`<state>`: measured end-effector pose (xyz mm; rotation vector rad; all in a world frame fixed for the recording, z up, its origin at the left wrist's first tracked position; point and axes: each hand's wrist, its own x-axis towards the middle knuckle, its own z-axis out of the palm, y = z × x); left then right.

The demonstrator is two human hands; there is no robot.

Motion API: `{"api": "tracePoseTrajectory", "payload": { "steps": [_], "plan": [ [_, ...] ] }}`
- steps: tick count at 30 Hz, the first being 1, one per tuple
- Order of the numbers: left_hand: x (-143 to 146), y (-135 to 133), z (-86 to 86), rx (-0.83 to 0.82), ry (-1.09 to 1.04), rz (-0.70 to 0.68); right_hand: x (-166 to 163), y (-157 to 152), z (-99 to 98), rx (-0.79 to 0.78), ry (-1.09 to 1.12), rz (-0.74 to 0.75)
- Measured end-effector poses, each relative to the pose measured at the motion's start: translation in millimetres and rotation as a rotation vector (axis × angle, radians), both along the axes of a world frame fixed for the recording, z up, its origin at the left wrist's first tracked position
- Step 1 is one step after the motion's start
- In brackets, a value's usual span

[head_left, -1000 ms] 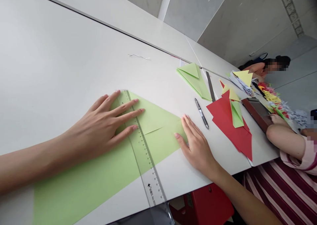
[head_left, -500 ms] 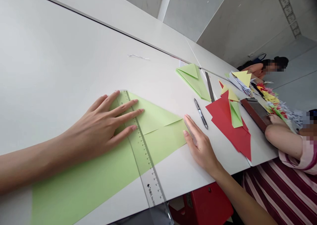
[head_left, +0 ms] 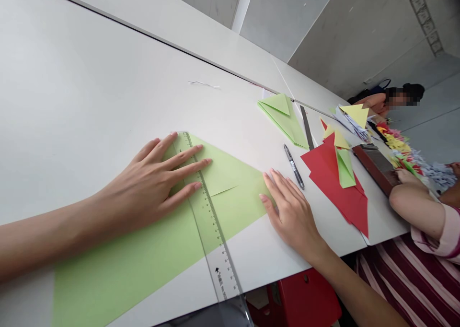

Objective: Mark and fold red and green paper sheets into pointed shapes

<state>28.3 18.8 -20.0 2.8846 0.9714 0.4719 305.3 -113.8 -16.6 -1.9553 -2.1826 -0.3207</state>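
A light green paper sheet lies on the table with a flap folded over at its far edge. Across it runs a clear plastic ruler, whose near end sticks out past the table edge. My left hand rests flat over the ruler and paper with fingers spread. At the paper's right corner is my right hand, its fingers stretched out and fingertips on the paper; it grasps nothing. That corner is partly hidden under the fingers.
A pen lies right of my right hand. Beyond are folded green paper, red paper sheets and a dark strip. A co-worker's arm rests by a brown-edged box. A red stool stands below the table edge.
My right hand has shifted slightly left, its fingertips now further over the paper's right corner. Less of the flap's edge line shows. My left hand and the ruler keep their place on the paper.
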Motion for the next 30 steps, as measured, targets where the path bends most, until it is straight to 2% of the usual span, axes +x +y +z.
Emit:
{"api": "tracePoseTrajectory", "payload": {
  "steps": [5, 12, 15, 18, 24, 30],
  "plan": [
    [0.1, 0.1, -1.5, -0.015, 0.025, 0.009, -7.2, -0.6, 4.3, 0.007, -0.017, 0.027],
    [-2.0, -0.8, -2.4, -0.008, 0.015, 0.001, -15.3, -2.9, 7.1, 0.004, 0.044, 0.179],
    [-1.8, -1.0, -2.5, 0.005, 0.002, -0.009, -12.3, -0.7, 5.6, 0.091, 0.111, 0.244],
    [-1.4, -0.8, -2.2, 0.024, 0.005, -0.015, -7.1, 8.7, 5.4, 0.170, 0.139, 0.239],
    [-1.2, -1.1, -0.3, 0.016, 0.026, -0.008, -7.5, 39.2, 8.2, 0.013, 0.161, 0.217],
    [-1.4, -0.8, -0.5, 0.014, 0.058, -0.005, -26.6, 51.4, 11.8, -0.059, 0.090, 0.458]
  ]
}}
